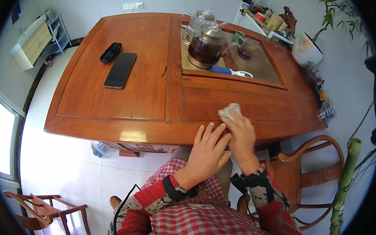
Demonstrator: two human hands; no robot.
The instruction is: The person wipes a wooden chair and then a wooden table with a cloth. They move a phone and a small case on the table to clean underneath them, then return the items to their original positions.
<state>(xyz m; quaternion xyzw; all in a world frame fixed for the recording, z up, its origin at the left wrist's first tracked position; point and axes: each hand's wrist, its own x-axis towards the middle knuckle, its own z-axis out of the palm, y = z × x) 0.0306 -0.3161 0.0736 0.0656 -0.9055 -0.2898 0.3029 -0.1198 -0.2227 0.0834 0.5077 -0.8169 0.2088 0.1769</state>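
My right hand (pixel 241 134) grips a crumpled whitish cloth (pixel 230 112), pressed to the wooden table (pixel 136 101) close to its front edge. Beside it, at the same edge, my left hand (pixel 207 150) is flat with its fingers apart and holds nothing. Farther back, a blue-bristled brush (pixel 227 71) with a white handle lies on the tea tray inset (pixel 262 70). Behind the brush stands a glass teapot (pixel 203 51) of dark tea. A second glass teapot (pixel 198 19) and a glass pitcher (pixel 244 52) with a little tea are near it.
A black phone (pixel 120 71) and a small black case (pixel 110 52) lie on the table's left part. A green cup (pixel 238 35) stands behind the pitcher. Wooden armchairs flank me, one right (pixel 318 177), one left (pixel 53 217). A bamboo stalk (pixel 344 186) rises at right.
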